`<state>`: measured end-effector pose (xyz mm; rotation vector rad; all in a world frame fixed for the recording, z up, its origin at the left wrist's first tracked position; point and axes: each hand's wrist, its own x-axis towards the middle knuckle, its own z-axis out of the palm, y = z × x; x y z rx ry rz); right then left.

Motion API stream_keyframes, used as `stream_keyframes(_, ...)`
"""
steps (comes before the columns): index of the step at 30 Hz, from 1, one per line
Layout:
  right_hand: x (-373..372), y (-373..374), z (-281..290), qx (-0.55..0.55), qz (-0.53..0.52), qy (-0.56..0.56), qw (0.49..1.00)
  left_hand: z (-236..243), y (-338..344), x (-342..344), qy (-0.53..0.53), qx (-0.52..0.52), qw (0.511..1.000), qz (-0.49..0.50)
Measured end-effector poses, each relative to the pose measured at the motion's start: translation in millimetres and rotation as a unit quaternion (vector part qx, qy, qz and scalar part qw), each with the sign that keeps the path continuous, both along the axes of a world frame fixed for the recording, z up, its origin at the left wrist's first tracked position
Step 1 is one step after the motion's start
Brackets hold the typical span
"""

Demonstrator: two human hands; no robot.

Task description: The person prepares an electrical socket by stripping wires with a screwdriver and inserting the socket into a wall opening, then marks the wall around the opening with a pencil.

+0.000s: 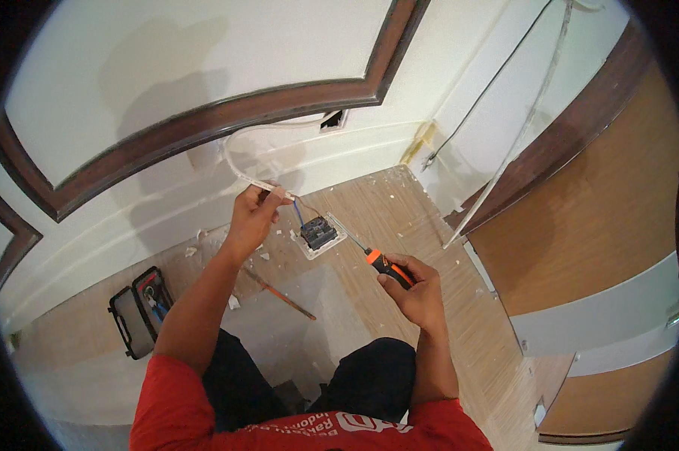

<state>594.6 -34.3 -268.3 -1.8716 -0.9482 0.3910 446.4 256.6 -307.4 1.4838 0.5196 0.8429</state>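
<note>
Letters (332,423) cross the red shirt (172,406), the left hand (255,216) pinches a white cable (227,152), and the right hand (417,292) grips a screwdriver (387,264), its tip maybe touching the black block (319,234).

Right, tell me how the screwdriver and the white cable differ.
The screwdriver is straight, while the white cable bends in a loop. The screwdriver has a black and orange handle with a metal shaft; the white cable shows a blue and a brown wire at its end. The right hand holds the screwdriver, the left hand the white cable. Both have an end at or near the black module.
</note>
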Motion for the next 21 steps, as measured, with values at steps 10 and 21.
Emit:
stream_keyframes(10, -24.6, -8.7, 24.0, -0.006, 0.032, -0.126, 0.991, -1.1, 1.6, 3.0, 0.065, -0.017, 0.998, 0.009)
stream_keyframes(21, -40.2, -2.9, 24.3, 0.073, 0.020, -0.229, 0.971, 1.3, -4.7, 7.7, 0.033, -0.003, 0.999, 0.023)
